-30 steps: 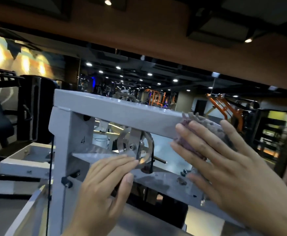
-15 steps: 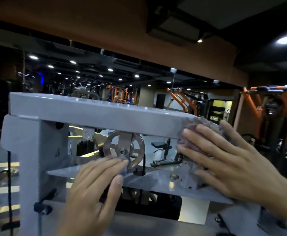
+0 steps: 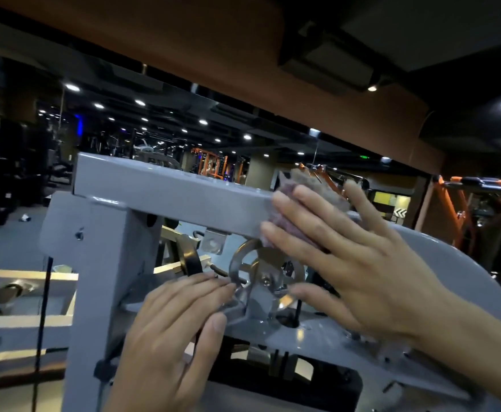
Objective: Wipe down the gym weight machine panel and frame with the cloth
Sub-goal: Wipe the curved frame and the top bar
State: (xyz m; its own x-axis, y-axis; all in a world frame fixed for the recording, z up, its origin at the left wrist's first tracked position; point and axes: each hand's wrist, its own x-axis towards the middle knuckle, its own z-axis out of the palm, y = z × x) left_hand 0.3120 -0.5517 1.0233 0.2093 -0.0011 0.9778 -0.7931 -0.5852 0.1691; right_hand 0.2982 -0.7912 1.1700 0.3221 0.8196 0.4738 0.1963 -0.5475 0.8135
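Cloth (image 3: 308, 185) pressed on frame beam (image 3: 169, 194) under flat right hand (image 3: 359, 260); left hand (image 3: 169, 337) flat, empty

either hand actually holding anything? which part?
Right hand presses the cloth flat against the right end of the top beam, fingers straight over its middle, no pinch. Left hand holds nothing; it rests on the lower plate.

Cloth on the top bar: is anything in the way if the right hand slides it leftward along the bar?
Nothing visible. The right hand presses the cloth against the grey top bar, whose face is bare leftward. The left hand rests lower, by the pulley.
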